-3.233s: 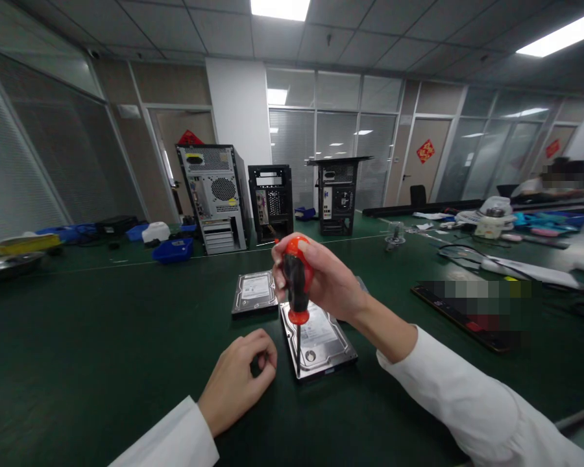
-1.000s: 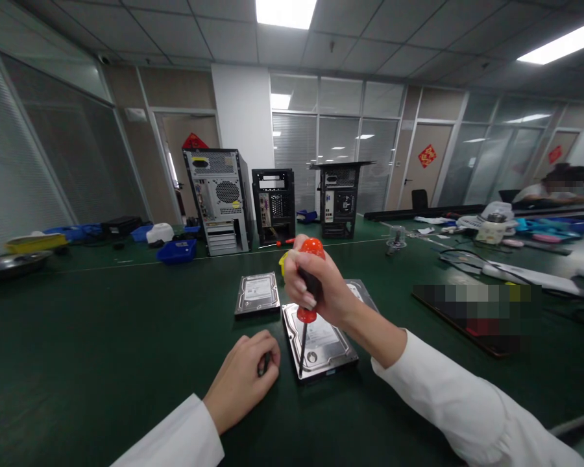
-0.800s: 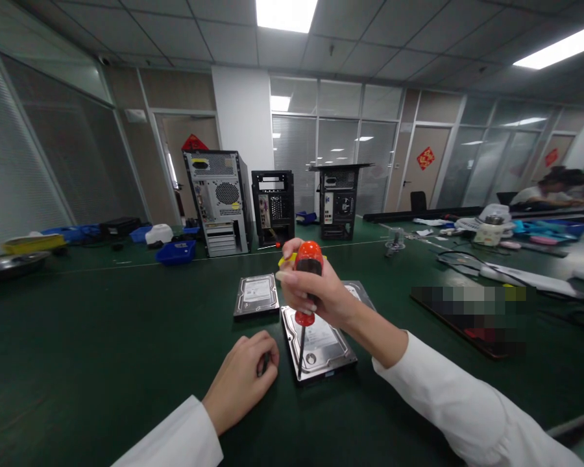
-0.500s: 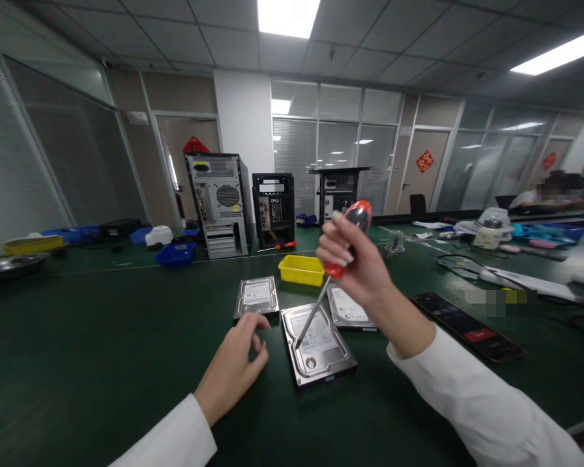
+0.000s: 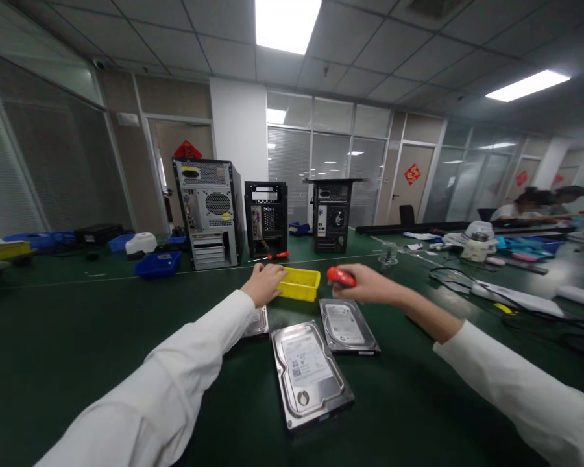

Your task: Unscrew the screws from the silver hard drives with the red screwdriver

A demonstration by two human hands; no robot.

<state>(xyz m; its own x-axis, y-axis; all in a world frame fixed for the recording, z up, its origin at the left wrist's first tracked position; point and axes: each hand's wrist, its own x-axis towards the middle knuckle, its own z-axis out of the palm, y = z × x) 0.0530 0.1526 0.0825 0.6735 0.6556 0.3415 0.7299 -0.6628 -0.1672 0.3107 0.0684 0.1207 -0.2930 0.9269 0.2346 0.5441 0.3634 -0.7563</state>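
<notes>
My left hand is at the left end of a small yellow bin, its fingers curled over the rim. Tiny bits, too small to name, lie inside the bin. Just right of it, my right hand is closed round a screwdriver with a red handle; its shaft is hidden. Closest to me, a hard drive lies label up on the green table. A second hard drive rests behind it to the right. The third hard drive is partly covered by my left forearm.
Computer cases stand at the back: a tall grey one, a black one and another black one. Another screwdriver lies before them. A blue bin is at left; cables and clutter are at right. People sit far right.
My left hand has moved forward from beside the front hard drive to the yellow bin. The screwdriver has left that drive, and my right hand has lowered beside the bin. The view has shifted.
</notes>
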